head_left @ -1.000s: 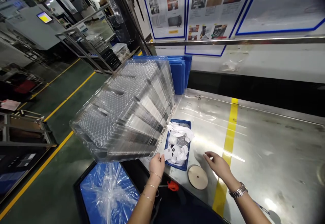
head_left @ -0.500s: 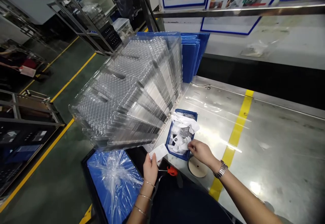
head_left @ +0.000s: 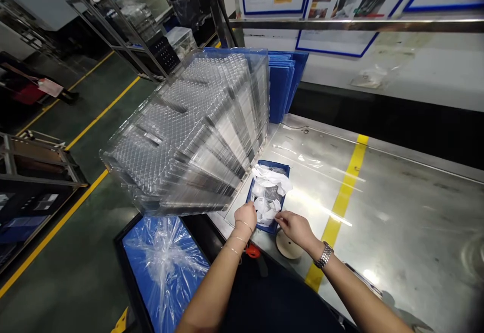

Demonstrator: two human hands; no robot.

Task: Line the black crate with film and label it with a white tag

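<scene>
A small blue tray (head_left: 274, 229) holds crumpled white paper (head_left: 270, 178) and clear plastic pieces. My left hand (head_left: 245, 215) is closed at the tray's left edge, its fingertips by the white pieces; what it grips is too small to make out. At the tray's lower right edge is my right hand (head_left: 293, 226), thumb and forefinger pinched together beside the paper, with anything between them too small to tell. Just below it lies a round beige disc (head_left: 289, 245). A red-handled tool (head_left: 252, 251) sits below my left hand at the table edge.
Clear plastic trays (head_left: 181, 136) are stacked left of the blue tray, with blue panels (head_left: 280, 88) behind. A plastic-wrapped blue box (head_left: 162, 272) stands lower left. Yellow tape (head_left: 342, 192) crosses the metal table (head_left: 408, 222). A person's arm shows at far left.
My left hand has moved up and right to the tray, and the white card it held is no longer visible. My right hand stays near the tray's right edge. The view has shifted slightly.
</scene>
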